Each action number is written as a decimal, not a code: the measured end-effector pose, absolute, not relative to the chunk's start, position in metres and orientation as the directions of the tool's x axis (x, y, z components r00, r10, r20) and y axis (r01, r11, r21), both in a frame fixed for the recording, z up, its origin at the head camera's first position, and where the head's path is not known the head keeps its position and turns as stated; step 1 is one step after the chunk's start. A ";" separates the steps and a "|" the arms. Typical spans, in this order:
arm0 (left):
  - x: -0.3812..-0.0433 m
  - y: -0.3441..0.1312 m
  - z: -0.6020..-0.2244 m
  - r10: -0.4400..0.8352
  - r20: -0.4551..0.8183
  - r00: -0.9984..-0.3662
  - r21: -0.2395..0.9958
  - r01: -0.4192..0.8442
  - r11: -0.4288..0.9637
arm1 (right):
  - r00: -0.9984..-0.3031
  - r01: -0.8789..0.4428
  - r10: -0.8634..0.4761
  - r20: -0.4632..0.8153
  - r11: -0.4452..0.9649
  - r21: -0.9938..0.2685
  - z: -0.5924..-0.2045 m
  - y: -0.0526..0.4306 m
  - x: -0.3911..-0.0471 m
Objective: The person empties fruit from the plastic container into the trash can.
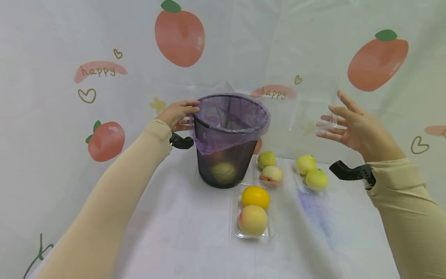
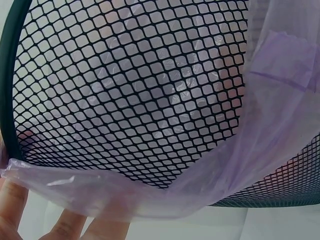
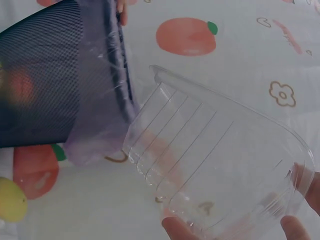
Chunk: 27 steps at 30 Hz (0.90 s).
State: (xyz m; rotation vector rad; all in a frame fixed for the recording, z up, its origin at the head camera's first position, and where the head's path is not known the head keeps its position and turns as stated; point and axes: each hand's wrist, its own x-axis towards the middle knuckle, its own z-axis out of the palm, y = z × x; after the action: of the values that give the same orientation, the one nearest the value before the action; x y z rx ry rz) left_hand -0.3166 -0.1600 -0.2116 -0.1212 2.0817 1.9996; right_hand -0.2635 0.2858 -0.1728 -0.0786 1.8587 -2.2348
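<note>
Hanging behind a white tabletop, a white sheet carries printed red fruit, hearts and the word "happy". A black mesh basket stands upright at the table's middle, a purple bag lining it and folded out over its rim. Through the mesh a yellowish fruit shows dimly near the bottom. The left hand holds the basket by its rim, some fingers against the bag. Right of the basket, in the air, the right hand grips a tilted clear tray by one end, fingers spread. Below, to the basket's right, a front container bears a peach and an orange-yellow fruit, touching; farther back sit a blushed pale fruit and a green fruit. Two yellow-green fruits lie farther right in a third container.
</note>
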 end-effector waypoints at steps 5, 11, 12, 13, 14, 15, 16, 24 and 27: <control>-0.317 -0.160 -0.212 0.108 -0.241 -0.965 0.970 -0.236 0.052 | -0.954 0.189 -0.281 -0.107 -0.286 -0.939 -0.201 0.310 -0.248; -0.319 -0.160 -0.212 0.094 -0.255 -0.962 0.967 -0.252 0.042 | -0.922 0.227 -0.383 -0.052 -0.428 -0.875 -0.238 0.333 -0.228; -0.319 -0.160 -0.213 0.092 -0.256 -0.962 0.966 -0.253 0.042 | -0.915 0.232 -0.400 -0.041 -0.441 -0.867 -0.244 0.336 -0.225; -0.319 -0.160 -0.213 0.092 -0.257 -0.962 0.966 -0.254 0.044 | -0.911 0.235 -0.411 -0.034 -0.449 -0.862 -0.250 0.340 -0.221; -0.320 -0.160 -0.213 0.093 -0.257 -0.962 0.966 -0.254 0.043 | -0.909 0.241 -0.416 -0.035 -0.454 -0.858 -0.256 0.343 -0.218; -0.320 -0.160 -0.213 0.093 -0.258 -0.962 0.966 -0.255 0.041 | -0.904 0.249 -0.426 -0.032 -0.465 -0.850 -0.263 0.347 -0.215; -0.320 -0.160 -0.213 0.094 -0.259 -0.961 0.966 -0.256 0.041 | -0.901 0.256 -0.433 -0.032 -0.470 -0.845 -0.269 0.350 -0.212; -0.319 -0.160 -0.212 0.104 -0.256 -0.961 0.967 -0.252 0.047 | -0.882 0.317 -0.469 -0.044 -0.521 -0.792 -0.314 0.364 -0.189; -0.318 -0.160 -0.211 0.105 -0.256 -0.961 0.967 -0.252 0.044 | -0.856 0.347 -0.517 -0.022 -0.542 -0.765 -0.330 0.366 -0.181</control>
State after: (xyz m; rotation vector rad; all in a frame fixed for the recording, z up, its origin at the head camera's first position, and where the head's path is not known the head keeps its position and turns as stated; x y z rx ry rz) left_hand -0.3177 -0.1600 -0.2111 -0.1510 2.0659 2.0036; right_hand -0.1813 0.3660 -0.3295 -0.2823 1.1155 -2.3769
